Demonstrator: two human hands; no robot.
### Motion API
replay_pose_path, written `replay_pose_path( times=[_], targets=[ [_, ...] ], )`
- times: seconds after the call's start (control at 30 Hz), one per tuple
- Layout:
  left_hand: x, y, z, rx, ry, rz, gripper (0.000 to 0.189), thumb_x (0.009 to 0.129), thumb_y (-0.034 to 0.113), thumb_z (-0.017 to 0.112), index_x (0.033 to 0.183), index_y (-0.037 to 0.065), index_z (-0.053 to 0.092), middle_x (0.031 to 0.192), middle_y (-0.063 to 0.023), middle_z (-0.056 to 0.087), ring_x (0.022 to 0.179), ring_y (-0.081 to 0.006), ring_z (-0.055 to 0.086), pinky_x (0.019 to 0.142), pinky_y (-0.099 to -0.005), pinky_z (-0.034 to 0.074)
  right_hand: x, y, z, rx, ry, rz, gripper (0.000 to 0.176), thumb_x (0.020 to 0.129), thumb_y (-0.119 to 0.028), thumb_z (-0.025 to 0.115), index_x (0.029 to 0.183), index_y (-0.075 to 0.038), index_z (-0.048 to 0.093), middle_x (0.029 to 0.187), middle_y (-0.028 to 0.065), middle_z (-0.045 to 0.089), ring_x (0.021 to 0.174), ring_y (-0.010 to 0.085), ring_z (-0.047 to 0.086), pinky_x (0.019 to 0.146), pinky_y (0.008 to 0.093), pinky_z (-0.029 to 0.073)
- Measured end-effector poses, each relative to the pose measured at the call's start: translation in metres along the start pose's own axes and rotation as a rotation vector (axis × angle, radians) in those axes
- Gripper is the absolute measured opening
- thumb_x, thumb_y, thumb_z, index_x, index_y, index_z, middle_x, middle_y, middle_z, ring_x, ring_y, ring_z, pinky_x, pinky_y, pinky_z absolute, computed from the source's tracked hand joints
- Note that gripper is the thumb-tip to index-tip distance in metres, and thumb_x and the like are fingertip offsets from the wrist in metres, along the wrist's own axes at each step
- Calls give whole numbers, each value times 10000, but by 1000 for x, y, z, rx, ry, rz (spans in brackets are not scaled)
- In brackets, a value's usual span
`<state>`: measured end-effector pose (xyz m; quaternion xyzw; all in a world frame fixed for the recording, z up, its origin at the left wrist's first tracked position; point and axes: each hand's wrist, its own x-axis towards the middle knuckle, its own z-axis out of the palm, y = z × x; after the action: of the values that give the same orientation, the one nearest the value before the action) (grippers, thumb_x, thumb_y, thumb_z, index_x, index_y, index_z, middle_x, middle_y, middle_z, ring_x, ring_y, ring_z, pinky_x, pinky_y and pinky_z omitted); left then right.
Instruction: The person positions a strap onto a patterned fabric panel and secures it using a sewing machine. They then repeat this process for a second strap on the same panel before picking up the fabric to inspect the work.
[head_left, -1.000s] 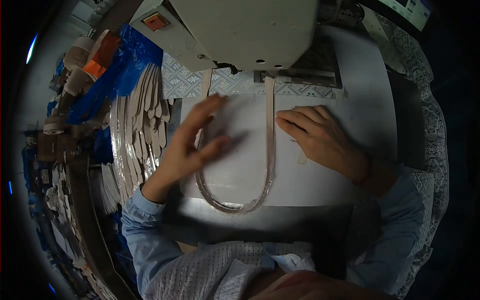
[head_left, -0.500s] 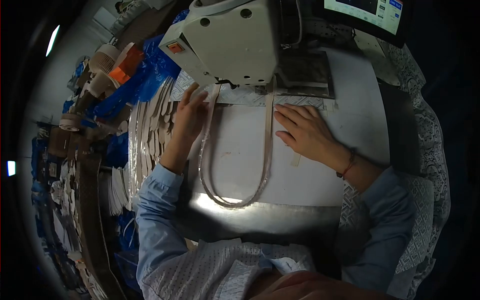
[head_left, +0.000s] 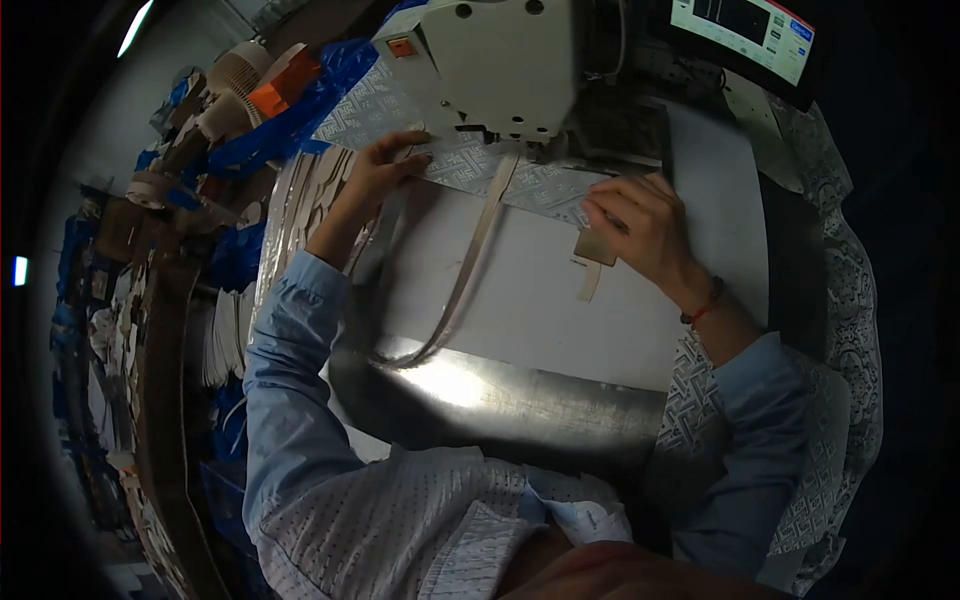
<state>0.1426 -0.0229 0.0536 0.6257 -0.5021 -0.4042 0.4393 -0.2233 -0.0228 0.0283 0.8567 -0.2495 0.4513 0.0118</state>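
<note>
My left hand (head_left: 388, 165) rests at the left part of a silver-grey patterned fabric strip (head_left: 465, 160), thumb and fingers bent but apart. My right hand (head_left: 645, 220) is closed at the strip's right end, fingertips pinched at its edge. A narrow beige strap (head_left: 468, 265) runs from the strip under the machine head down toward me and curves left; its other side is hidden near my left arm. The sewing machine head (head_left: 500, 70) stands over the strip. Below my right fingers are a small tan square (head_left: 597, 246) and a pale tab (head_left: 590, 282).
A white sheet (head_left: 540, 290) covers the worktop, with a shiny metal edge (head_left: 500, 395) in front. Stacked pale strips (head_left: 300, 205) and blue plastic (head_left: 290, 125) lie left, near a fan (head_left: 238, 70). A monitor (head_left: 745, 35) stands back right; patterned fabric hangs right.
The strip and strap have shifted left, and more of the patterned fabric shows. My right hand has moved right and curled its fingers. The tan square now shows. The view has shifted slightly.
</note>
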Motion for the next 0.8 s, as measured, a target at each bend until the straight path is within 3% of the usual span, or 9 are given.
replay_pose_path(
  times=[0.07, 0.2, 0.3, 0.33, 0.4, 0.57, 0.67, 0.73, 0.8],
  targets=[
    [-21, -7, -27, 22, -101, 81, 341, 914, 63, 679, 1252, 92, 650, 1167, -55, 670, 865, -120, 656, 728, -245, 552, -1, 2, 2, 20, -17, 2, 84, 800, -134, 775, 810, -76, 715, 856, 11, 699, 766, 183, 659, 735, 327, 488],
    [-92, -11, -90, 129, 62, -28, 320, 919, 80, 681, 1237, 103, 663, 1173, -36, 667, 888, -101, 642, 729, -228, 528, -5, 3, 5, 51, -113, -26, 67, 812, -94, 754, 837, -45, 716, 896, 41, 702, 797, 219, 659, 738, 343, 502],
    [-158, 6, -138, 231, -196, -25, 291, 908, 69, 683, 1199, 73, 684, 1172, -50, 680, 972, -138, 649, 835, -283, 535, 0, -9, 3, 115, -187, -111, 70, 809, -72, 751, 844, -28, 710, 893, 67, 699, 782, 216, 657, 709, 348, 508],
    [-168, 5, -152, 211, -153, -54, 291, 908, 69, 683, 1199, 73, 684, 1172, -50, 680, 972, -138, 649, 835, -283, 535, 4, -17, 2, 141, -211, -166, 65, 811, -49, 743, 857, -18, 709, 902, 76, 698, 776, 212, 657, 678, 343, 514],
    [-173, -4, -173, 243, -608, 175, 292, 896, 27, 666, 1187, 48, 687, 1237, -80, 669, 1084, -206, 648, 950, -352, 532, 13, -36, 3, 235, -236, -153, 63, 811, -31, 736, 865, -16, 708, 927, 74, 694, 767, 196, 656, 636, 327, 514],
    [-145, 1, -116, 340, -814, 369, 344, 876, -6, 656, 1216, 45, 675, 1276, -104, 654, 1171, -248, 624, 1023, -378, 510, 50, -133, 17, 434, -408, 39, 103, 817, -5, 722, 917, -29, 713, 959, 49, 667, 733, 149, 648, 536, 276, 496],
    [-123, -15, -77, 369, -741, 474, 333, 896, 94, 679, 1224, 45, 659, 1248, -125, 656, 1159, -280, 628, 1029, -415, 505, 64, -166, 25, 317, -544, 53, 106, 820, -19, 729, 921, -32, 703, 913, 42, 632, 692, 149, 633, 546, 273, 495],
    [-122, -28, -58, 630, -373, 683, 298, 870, 115, 695, 1163, 62, 691, 1187, -106, 686, 1091, -266, 651, 960, -368, 526, 66, -176, 32, 330, -639, -41, 102, 837, -19, 719, 936, -30, 699, 867, 48, 608, 650, 129, 586, 550, 265, 465],
    [-140, -33, -55, 717, -265, 706, 300, 867, 132, 702, 1160, 70, 692, 1185, -101, 686, 1084, -262, 653, 956, -375, 524, 62, -178, 44, 370, -741, 3, 87, 835, -30, 728, 914, -30, 692, 858, 50, 616, 654, 122, 598, 554, 255, 469]
  ],
)
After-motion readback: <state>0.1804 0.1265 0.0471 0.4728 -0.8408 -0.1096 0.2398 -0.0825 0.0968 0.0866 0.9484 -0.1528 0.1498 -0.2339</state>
